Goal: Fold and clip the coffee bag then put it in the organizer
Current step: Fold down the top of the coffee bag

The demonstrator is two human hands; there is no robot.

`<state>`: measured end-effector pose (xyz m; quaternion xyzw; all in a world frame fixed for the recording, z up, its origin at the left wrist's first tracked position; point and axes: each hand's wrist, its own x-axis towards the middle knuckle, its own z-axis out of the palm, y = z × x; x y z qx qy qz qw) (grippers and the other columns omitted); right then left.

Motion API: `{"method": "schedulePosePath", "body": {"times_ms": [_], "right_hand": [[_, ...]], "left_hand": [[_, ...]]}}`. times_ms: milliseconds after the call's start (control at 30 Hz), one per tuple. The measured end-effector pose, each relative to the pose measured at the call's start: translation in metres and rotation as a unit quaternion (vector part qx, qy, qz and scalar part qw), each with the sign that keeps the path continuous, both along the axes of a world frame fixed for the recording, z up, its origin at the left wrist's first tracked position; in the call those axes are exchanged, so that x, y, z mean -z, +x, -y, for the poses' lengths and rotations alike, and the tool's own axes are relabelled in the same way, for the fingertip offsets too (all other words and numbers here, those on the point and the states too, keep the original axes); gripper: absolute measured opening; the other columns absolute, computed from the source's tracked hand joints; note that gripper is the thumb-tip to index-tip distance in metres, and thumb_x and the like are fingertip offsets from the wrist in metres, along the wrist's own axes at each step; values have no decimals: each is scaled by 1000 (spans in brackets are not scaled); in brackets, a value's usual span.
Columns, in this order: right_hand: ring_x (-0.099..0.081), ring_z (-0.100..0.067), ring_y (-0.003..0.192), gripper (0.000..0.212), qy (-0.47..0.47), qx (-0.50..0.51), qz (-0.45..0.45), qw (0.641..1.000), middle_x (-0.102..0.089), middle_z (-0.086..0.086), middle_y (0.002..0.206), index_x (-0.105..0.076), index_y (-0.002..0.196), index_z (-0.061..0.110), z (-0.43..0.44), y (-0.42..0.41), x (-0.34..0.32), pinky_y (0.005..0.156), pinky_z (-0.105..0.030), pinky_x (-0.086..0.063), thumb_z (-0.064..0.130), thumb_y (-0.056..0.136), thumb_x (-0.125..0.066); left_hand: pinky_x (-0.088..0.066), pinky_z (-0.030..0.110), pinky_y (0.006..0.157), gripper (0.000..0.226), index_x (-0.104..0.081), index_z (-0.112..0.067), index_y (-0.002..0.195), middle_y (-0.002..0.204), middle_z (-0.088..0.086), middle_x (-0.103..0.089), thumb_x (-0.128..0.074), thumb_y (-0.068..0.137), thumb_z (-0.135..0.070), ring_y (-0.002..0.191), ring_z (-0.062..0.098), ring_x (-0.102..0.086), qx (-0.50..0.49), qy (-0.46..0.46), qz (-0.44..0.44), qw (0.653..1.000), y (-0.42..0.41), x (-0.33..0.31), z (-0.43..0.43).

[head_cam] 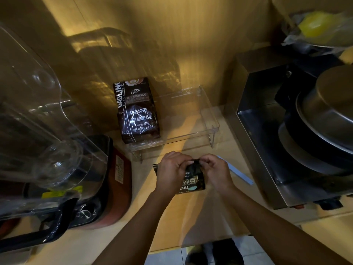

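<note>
I am holding a small black coffee bag (pixel 192 181) on the wooden counter (pixel 200 217) with both hands. My left hand (pixel 172 172) and my right hand (pixel 216 172) are pinching the top edge of the bag between the fingers. Just behind my hands, the clear organizer (pixel 208 119) is standing, with a bigger coffee bag (pixel 136 109) upright in its left part. A pale blue clip (pixel 237 172) is lying on the counter, just beside my right hand.
</note>
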<state>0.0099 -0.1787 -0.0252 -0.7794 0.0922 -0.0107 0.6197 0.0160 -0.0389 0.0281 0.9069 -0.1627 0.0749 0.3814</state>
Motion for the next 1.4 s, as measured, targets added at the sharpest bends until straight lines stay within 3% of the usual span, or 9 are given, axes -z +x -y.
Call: {"method": "schedulePosePath", "body": {"times_ms": [133,233,433,600,733,833,1000,1200,1400], "right_hand": [[-55,-5,57,22,154,-1,-20,988,-60,10,55,-60,63,11,5,-8,-4,55,-18,-44,3,83,-60],[-57,4,50,18,166,-35,-44,984,-63,15,50,-59,64,7,0,-12,-7,48,-9,-44,-7,74,-65],[-50,5,52,29,55,-79,-22,995,-55,2,62,-56,59,15,14,-3,-20,51,-8,-39,-9,70,-68],[-51,-8,85,22,-82,-73,87,990,-58,2,91,-65,95,22,17,3,-39,73,-15,-41,8,78,-68],[-57,-22,80,9,-180,-98,139,969,-69,-10,81,-70,82,9,8,16,-47,78,-36,-34,2,78,-65],[-57,-26,75,7,-217,-91,154,960,-68,-12,73,-67,72,4,10,20,-43,72,-32,-30,0,77,-65],[-57,-23,80,5,-275,-135,198,931,-69,-13,78,-68,78,4,3,29,-47,74,-28,-25,3,79,-63],[-61,-27,73,12,-319,-178,241,899,-68,-12,72,-64,70,3,-5,32,-53,72,-32,-27,1,74,-53],[-62,-27,73,11,-345,-169,254,888,-67,-12,72,-61,71,3,-7,28,-50,73,-33,-27,5,76,-52]], "left_hand": [[-41,33,71,8,-71,-8,78,76,10,-73,-65,78,-2,74,27,-60,-42,-4,-1,999,5,-3,3],[-40,32,71,9,-71,-7,79,77,12,-73,-64,79,-1,75,28,-60,-48,-7,-5,999,9,-4,4],[-43,36,75,9,-70,-9,82,85,10,-73,-63,80,-5,82,26,-58,-71,-27,-52,996,13,-2,14],[-38,31,66,3,-65,-11,78,81,11,-68,-64,79,-10,80,26,-56,-73,-21,-87,993,17,-3,13],[-37,30,70,16,-67,-9,91,89,12,-70,-53,85,-3,84,26,-55,6,25,-51,998,16,-6,10],[-40,36,75,11,-66,-8,85,86,12,-71,-55,86,-8,83,28,-56,6,67,-19,998,21,-8,-1],[-36,31,62,16,-59,-9,65,65,10,-64,-67,79,-13,66,27,-53,-59,115,44,991,16,-10,-10],[-26,31,65,12,-59,-9,71,67,9,-64,-62,83,-11,68,26,-53,-20,130,69,989,13,-8,-18],[-32,32,68,10,-62,-8,76,73,10,-64,-61,83,-14,72,27,-56,-57,128,52,989,0,-4,-41]]}}
